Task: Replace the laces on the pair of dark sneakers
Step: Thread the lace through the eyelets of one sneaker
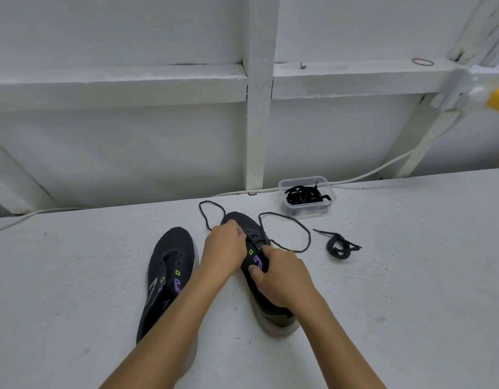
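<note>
The right sneaker [259,265] sits in the middle of the white table [74,276], and it is the one being laced. The left hand [223,248] curls its fingers over the front holes, and it looks like it is pinching the thin black lace [285,240] there. The right hand [282,279] holds the shoe's side, thumb pressed on it. To do this well, I think pull both lace ends even before going to the next holes. Left of this shoe lies the other sneaker [169,270], with no lace in. To its right lies a bundled lace [339,245]. Behind it is a clear box [307,196] of laces. The loose loops could snag.
</note>
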A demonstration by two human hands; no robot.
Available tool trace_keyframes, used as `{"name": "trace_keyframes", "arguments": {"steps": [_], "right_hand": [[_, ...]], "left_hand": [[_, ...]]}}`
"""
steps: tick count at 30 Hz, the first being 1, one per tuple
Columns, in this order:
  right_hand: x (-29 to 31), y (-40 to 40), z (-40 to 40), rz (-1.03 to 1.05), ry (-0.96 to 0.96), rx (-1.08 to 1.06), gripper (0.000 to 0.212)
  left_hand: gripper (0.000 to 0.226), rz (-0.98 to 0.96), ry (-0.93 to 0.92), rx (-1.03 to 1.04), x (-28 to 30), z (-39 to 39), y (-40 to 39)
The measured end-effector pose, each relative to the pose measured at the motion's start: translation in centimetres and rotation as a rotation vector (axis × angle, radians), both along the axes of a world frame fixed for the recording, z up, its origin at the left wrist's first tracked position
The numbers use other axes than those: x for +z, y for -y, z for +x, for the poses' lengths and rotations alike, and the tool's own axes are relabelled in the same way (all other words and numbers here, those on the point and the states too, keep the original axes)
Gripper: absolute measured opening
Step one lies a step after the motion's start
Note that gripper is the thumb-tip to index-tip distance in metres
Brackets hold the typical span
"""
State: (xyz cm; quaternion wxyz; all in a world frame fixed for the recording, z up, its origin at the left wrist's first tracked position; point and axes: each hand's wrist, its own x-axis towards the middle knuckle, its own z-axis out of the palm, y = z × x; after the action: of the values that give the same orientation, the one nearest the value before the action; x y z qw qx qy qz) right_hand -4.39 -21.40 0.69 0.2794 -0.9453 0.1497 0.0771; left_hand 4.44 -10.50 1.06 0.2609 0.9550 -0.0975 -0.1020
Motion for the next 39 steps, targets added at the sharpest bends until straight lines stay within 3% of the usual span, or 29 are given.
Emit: {"name": "trace_keyframes", "arguments": {"steps": [4,9,15,18,22,25,30,34,39], "right_hand": [[0.0,-0.1,-0.1,-0.015,0.033,-0.001,0.029],[0.1,-0.1,-0.1,-0.008,0.029,-0.003,0.028],[0.1,-0.3,-0.1,-0.026,0.026,-0.013,0.030],[0.1,-0.3,0.0,-0.029,0.027,-0.015,0.030],[0.0,-0.2,0.2,-0.034,0.016,-0.012,0.029],[0.0,-0.2,0.3,-0.035,0.016,-0.006,0.028],[-0.1,-0.3,0.3,-0.049,0.026,-0.022,0.030],[-0.1,-0.4,0.2,-0.046,0.024,-0.046,0.028],[-0.1,-0.4,0.4,-0.070,0.021,-0.034,0.029]], "left_hand": [[0.019,-0.166,0.020,0.089,-0.8,-1.2,-0.6],[0.010,-0.058,0.090,0.009,-0.5,-0.8,-0.1],[0.007,-0.510,-0.268,0.186,0.5,0.8,-0.7],[0.003,-0.450,-0.280,0.099,0.5,0.9,-1.1],[0.023,-0.341,-0.157,0.156,-0.1,0.4,-2.2],[0.014,-0.234,-0.110,0.089,-1.3,-0.3,-2.1],[0.009,-0.312,0.033,0.176,-1.7,-0.3,-1.6],[0.013,-0.655,-0.011,0.475,-0.2,0.4,-2.1],[0.027,-0.438,-0.196,0.239,-0.9,-1.1,-2.0]]}}
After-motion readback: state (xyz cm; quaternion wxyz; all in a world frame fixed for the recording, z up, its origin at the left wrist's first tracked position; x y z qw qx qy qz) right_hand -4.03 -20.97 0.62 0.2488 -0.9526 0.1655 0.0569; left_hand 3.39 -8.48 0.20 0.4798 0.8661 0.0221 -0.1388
